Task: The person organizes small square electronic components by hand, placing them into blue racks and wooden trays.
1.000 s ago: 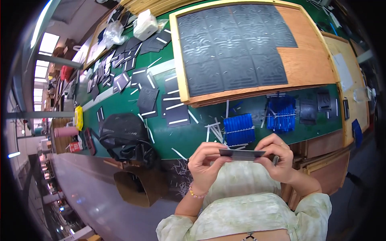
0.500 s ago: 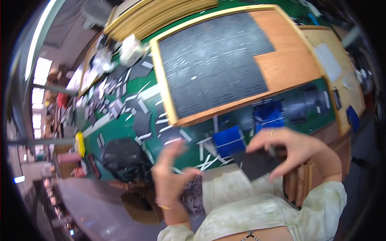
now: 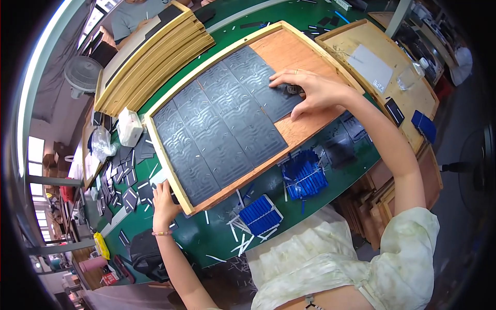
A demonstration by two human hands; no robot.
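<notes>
A wooden tray (image 3: 281, 49) with a raised pale rim lies on the green table (image 3: 206, 243). Several dark grey embossed square tiles (image 3: 222, 124) cover its left part. My right hand (image 3: 310, 93) lies flat with spread fingers on the tile (image 3: 279, 103) at the right edge of that array, beside bare wood. My left hand (image 3: 164, 199) is curled around the tray's near left corner. Two stacks of blue strips (image 3: 261, 214) (image 3: 305, 175) sit on the table just below the tray, between my arms.
A pile of empty wooden trays (image 3: 150, 62) stands at the far left, with a fan (image 3: 82, 75) behind it. A white box (image 3: 129, 126), loose dark tiles (image 3: 126, 194) and a black bag (image 3: 147, 253) lie left. A wooden board (image 3: 382, 62) sits right. Another person (image 3: 134, 13) is at the top.
Both hands held a dark tile close to my chest. Now my right hand has carried it out onto the tray, and my left hand has gone to the tray's corner.
</notes>
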